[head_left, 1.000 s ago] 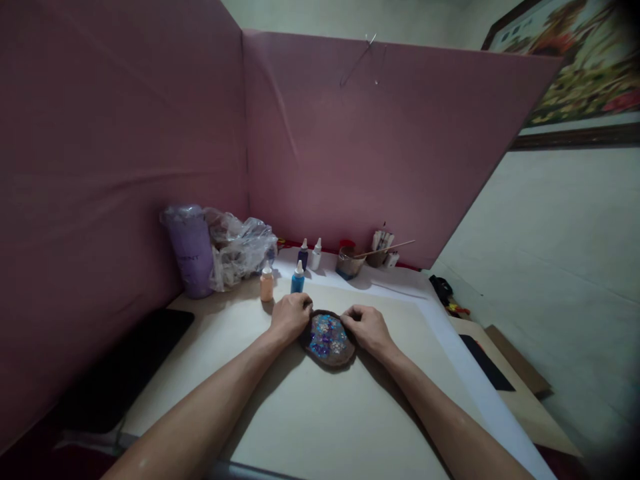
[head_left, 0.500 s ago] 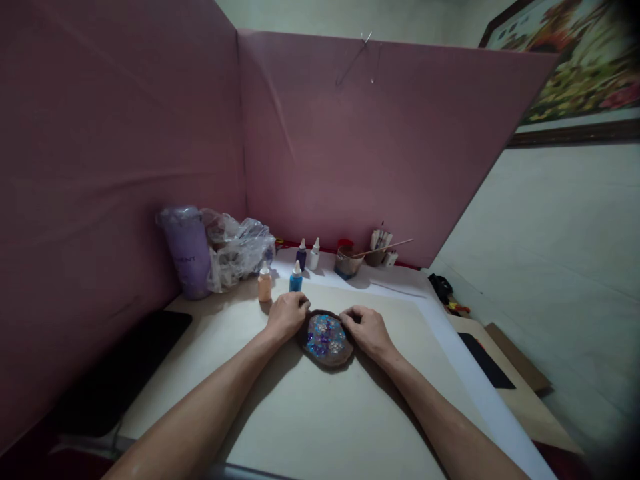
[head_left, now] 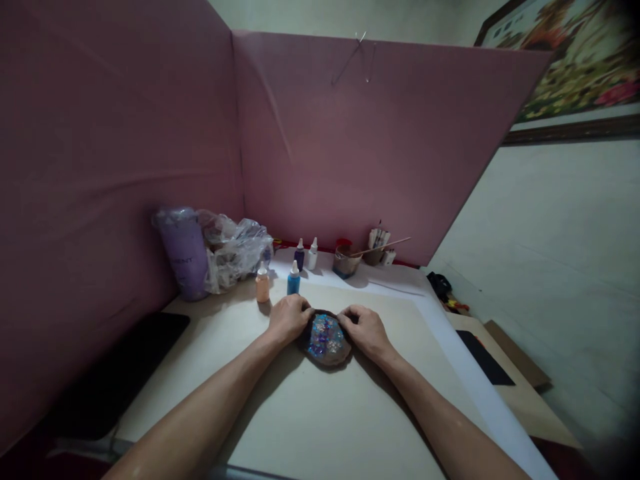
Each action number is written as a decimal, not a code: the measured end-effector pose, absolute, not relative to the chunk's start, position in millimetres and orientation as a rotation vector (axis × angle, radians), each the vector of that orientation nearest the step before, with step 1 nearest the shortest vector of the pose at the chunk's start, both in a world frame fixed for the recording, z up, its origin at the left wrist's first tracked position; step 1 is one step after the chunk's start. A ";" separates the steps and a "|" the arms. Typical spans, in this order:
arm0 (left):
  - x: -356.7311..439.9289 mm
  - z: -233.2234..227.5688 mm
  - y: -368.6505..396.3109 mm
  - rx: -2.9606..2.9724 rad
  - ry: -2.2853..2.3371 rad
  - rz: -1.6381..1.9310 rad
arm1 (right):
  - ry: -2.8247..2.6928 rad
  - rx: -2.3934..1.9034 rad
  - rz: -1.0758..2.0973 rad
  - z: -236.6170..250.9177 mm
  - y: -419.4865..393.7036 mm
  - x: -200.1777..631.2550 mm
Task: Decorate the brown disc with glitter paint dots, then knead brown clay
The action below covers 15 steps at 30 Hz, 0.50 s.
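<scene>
Both hands rest on the pale sheet (head_left: 310, 413), the left hand (head_left: 289, 319) and right hand (head_left: 364, 329) curled against opposite edges of a dark oval slab (head_left: 325, 339) with glittering blue and purple filling. It lies flat at mid-sheet, gripped lightly from either side. This looks like steadying or turning the piece; any shift would want even pressure on both rims. Its long axis runs from far-left to near-right, the narrower end toward the blue bottle (head_left: 293, 279).

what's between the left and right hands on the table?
In the head view, a dark brown oval slab with a glittery blue and purple centre lies between them; the left hand and right hand each touch one edge.
</scene>
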<state>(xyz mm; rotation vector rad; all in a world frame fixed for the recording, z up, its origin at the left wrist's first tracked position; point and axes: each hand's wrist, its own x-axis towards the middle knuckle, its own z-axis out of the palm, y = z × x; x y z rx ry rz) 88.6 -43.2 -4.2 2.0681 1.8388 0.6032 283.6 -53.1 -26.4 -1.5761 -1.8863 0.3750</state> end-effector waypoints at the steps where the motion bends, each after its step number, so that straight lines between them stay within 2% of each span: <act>1: 89.2 -4.0 -43.2 2.068 1.838 0.601 | -1.887 -1.576 0.373 -26.5 -53.0 283.7; 15: 89.0 -12.5 -38.8 2.179 1.702 0.697 | -1.877 -1.479 0.352 -29.2 -44.6 275.3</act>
